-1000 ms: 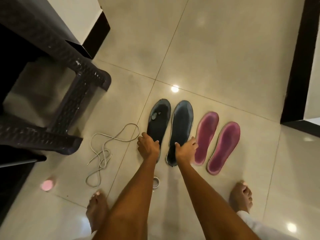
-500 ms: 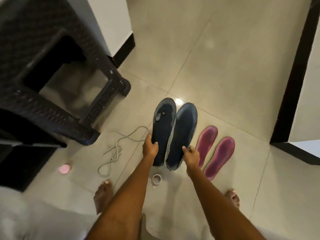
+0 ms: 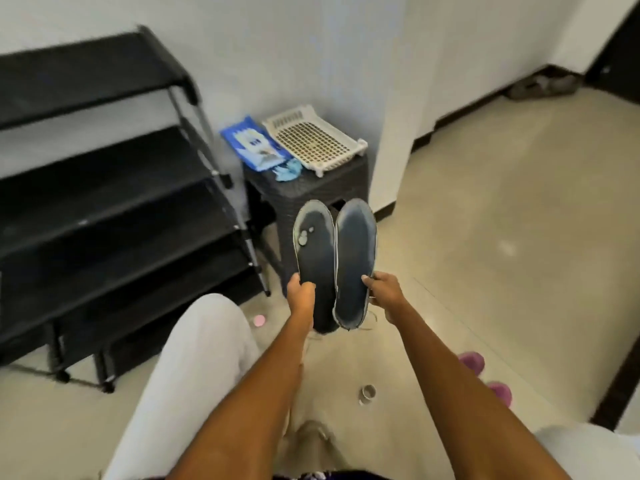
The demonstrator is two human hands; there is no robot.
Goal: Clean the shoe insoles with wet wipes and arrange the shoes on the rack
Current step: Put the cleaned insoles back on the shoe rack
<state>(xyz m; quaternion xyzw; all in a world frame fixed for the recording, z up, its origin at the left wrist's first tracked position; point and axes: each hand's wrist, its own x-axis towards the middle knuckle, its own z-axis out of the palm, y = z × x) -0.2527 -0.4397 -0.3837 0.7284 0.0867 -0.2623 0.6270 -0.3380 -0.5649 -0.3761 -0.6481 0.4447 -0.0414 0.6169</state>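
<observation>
One dark insole (image 3: 313, 251) pinched in left hand (image 3: 300, 294), another insole (image 3: 354, 258) in right hand (image 3: 384, 294).

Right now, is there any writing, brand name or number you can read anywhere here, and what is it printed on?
None can be read.
Blue wet wipes pack on the dark wicker stool: white print on the front, too blurred to read.
Left dark insole, held by the left hand: pale round marks, no legible text.
Right dark insole, held by the right hand: no print visible.
White plastic tray and black shoe rack: no labels visible.
</observation>
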